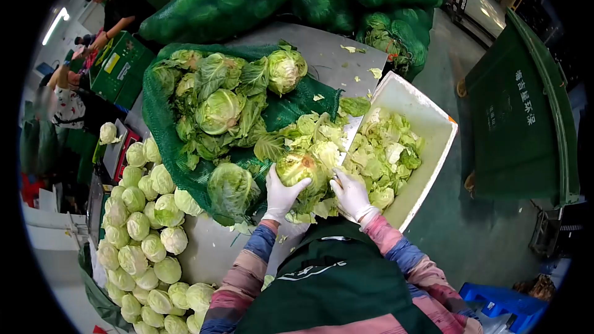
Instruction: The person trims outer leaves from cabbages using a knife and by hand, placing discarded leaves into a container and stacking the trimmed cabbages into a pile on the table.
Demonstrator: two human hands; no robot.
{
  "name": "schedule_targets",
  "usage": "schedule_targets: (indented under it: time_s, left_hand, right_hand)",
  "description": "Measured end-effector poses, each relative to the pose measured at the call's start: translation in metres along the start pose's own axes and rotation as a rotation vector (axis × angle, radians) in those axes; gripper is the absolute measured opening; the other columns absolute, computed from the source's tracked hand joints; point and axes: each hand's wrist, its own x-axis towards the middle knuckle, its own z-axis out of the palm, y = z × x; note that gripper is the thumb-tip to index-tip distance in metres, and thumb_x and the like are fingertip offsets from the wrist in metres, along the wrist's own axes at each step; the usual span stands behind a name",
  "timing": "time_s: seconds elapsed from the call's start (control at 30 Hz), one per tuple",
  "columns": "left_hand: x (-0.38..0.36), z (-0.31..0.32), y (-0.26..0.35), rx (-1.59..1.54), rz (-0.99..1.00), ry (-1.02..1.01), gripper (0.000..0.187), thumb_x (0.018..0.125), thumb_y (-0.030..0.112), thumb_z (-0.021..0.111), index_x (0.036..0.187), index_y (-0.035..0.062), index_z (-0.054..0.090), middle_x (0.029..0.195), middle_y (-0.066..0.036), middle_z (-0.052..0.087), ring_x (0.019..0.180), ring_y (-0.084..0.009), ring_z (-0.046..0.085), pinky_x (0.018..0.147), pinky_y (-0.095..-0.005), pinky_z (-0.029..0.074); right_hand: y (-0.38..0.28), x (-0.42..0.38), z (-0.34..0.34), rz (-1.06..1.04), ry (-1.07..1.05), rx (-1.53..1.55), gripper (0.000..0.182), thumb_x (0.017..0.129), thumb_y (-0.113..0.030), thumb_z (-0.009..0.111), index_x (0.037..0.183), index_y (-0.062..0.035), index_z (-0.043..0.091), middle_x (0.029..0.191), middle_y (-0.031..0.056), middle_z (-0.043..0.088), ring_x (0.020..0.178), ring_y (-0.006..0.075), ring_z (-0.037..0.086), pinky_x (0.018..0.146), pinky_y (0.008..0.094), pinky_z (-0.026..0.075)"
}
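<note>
The gloved left hand (284,194) is spread around the near left side of a cabbage (296,164), thumb and fingers apart and pressed to its surface, so the head is held from one side only. The gloved right hand (351,194) is just beside it, fingers curled inward; a sliver of something tan shows at the fingertips, but it is too small and shaded to tell whether a tool is gripped there. The held cabbage lies in front of the person's dark green apron (337,278), a brownish patch on its upper face, with loose leaves (325,128) beyond it and to its right. Left of the left hand another leafy cabbage (232,189) rests on an opened green net (303,100), and more untrimmed heads (220,111) are heaped farther up it. Near the right hand stands a white box (435,148) partly filled with leaf scraps (383,154). Pale, smooth cabbages (133,226) are piled at the left on the metal table (207,241). Full net sacks (223,3) lie past its far end, a large green bin (516,111) stands at the right, and another person (127,6) leans over a green crate (120,68) at upper left.
</note>
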Motion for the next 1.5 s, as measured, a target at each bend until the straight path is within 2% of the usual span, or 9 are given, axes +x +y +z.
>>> schedule_targets:
  time_s: [0.2, 0.67, 0.93, 1.13, 1.33, 1.4, 1.43, 1.47, 1.5]
  left_hand:
    - [0.026, 0.003, 0.013, 0.101, 0.082, -0.146, 0.132, 0.058, 0.051, 0.089, 0.146, -0.0117, 0.013, 0.148, -0.034, 0.024, 0.137, -0.0451, 0.030, 0.113, -0.0434, 0.030]
    - [0.066, 0.007, 0.058, 0.407, -0.110, -0.299, 0.129, 0.055, 0.059, 0.087, 0.141, -0.0137, 0.024, 0.128, -0.030, 0.046, 0.118, -0.0437, 0.049, 0.099, -0.0451, 0.044]
    - [0.060, 0.017, 0.075, 0.485, -0.086, -0.209, 0.125, 0.057, 0.059, 0.085, 0.140, -0.0127, 0.026, 0.126, -0.028, 0.048, 0.115, -0.0408, 0.050, 0.093, -0.0440, 0.048]
    - [0.031, 0.016, 0.083, 0.514, -0.008, -0.200, 0.118, 0.058, 0.053, 0.087, 0.143, -0.0013, 0.026, 0.137, -0.026, 0.039, 0.126, -0.0401, 0.041, 0.095, -0.0505, 0.046]
    - [0.012, -0.010, -0.009, 0.060, -0.021, -0.141, 0.120, 0.065, 0.047, 0.086, 0.148, -0.0050, 0.016, 0.146, -0.030, 0.024, 0.132, -0.0403, 0.035, 0.111, -0.0424, 0.032]
    - [0.013, -0.007, -0.014, -0.521, -0.493, -0.108, 0.122, 0.067, 0.048, 0.086, 0.146, -0.0098, 0.014, 0.145, -0.028, 0.028, 0.132, -0.0345, 0.036, 0.111, -0.0394, 0.031]
    - [0.013, 0.000, -0.017, -0.566, -0.488, -0.065, 0.118, 0.067, 0.044, 0.087, 0.143, -0.0116, 0.017, 0.141, -0.027, 0.034, 0.129, -0.0312, 0.041, 0.108, -0.0382, 0.035]
    - [0.014, 0.007, -0.020, -0.612, -0.481, -0.022, 0.114, 0.067, 0.039, 0.089, 0.141, -0.0133, 0.020, 0.137, -0.025, 0.040, 0.125, -0.0280, 0.045, 0.106, -0.0370, 0.038]
    - [0.015, 0.008, -0.013, -0.679, -0.442, -0.019, 0.106, 0.068, 0.036, 0.089, 0.139, -0.0091, 0.024, 0.130, -0.022, 0.047, 0.119, -0.0253, 0.050, 0.096, -0.0351, 0.045]
  right_hand:
    - [-0.006, 0.002, -0.007, -0.099, 0.000, -0.268, 0.025, 0.089, -0.024, 0.063, 0.106, -0.0097, 0.052, 0.092, 0.0150, 0.067, 0.073, 0.0359, 0.065, 0.061, 0.0441, 0.052]
    - [0.007, 0.023, 0.014, -0.047, -0.021, -0.504, 0.018, 0.093, -0.021, 0.053, 0.099, -0.0050, 0.048, 0.073, 0.0145, 0.062, 0.058, 0.0341, 0.064, 0.052, 0.0462, 0.050]
    - [0.011, 0.042, 0.001, 0.038, -0.166, -0.484, 0.019, 0.093, -0.019, 0.049, 0.101, -0.0021, 0.049, 0.077, 0.0176, 0.067, 0.067, 0.0377, 0.066, 0.058, 0.0490, 0.052]
    - [0.050, 0.085, 0.002, 0.208, -0.454, -0.378, 0.029, 0.089, -0.020, 0.052, 0.099, 0.0043, 0.065, 0.091, 0.0284, 0.067, 0.087, 0.0423, 0.066, 0.081, 0.0466, 0.052]
    - [0.073, 0.043, 0.013, 0.218, -0.292, -0.198, 0.039, 0.092, -0.036, 0.053, 0.105, 0.0007, 0.061, 0.095, 0.0277, 0.066, 0.091, 0.0426, 0.065, 0.083, 0.0482, 0.050]
    - [0.096, 0.032, 0.014, 0.384, -0.153, -0.038, 0.036, 0.092, -0.034, 0.055, 0.103, -0.0012, 0.063, 0.092, 0.0265, 0.067, 0.086, 0.0412, 0.065, 0.080, 0.0452, 0.051]
    - [0.088, 0.027, -0.003, 0.399, -0.053, 0.018, 0.033, 0.092, -0.031, 0.055, 0.102, -0.0006, 0.063, 0.088, 0.0251, 0.067, 0.082, 0.0393, 0.066, 0.077, 0.0433, 0.052]
    - [0.140, 0.028, 0.012, 0.401, 0.122, 0.051, 0.030, 0.094, -0.030, 0.057, 0.095, -0.0002, 0.064, 0.072, 0.0174, 0.066, 0.055, 0.0266, 0.063, 0.053, 0.0405, 0.051]
    - [0.119, 0.027, -0.014, 0.677, 0.224, 0.272, 0.031, 0.095, -0.031, 0.057, 0.098, -0.0012, 0.063, 0.073, 0.0176, 0.066, 0.055, 0.0275, 0.063, 0.053, 0.0399, 0.051]
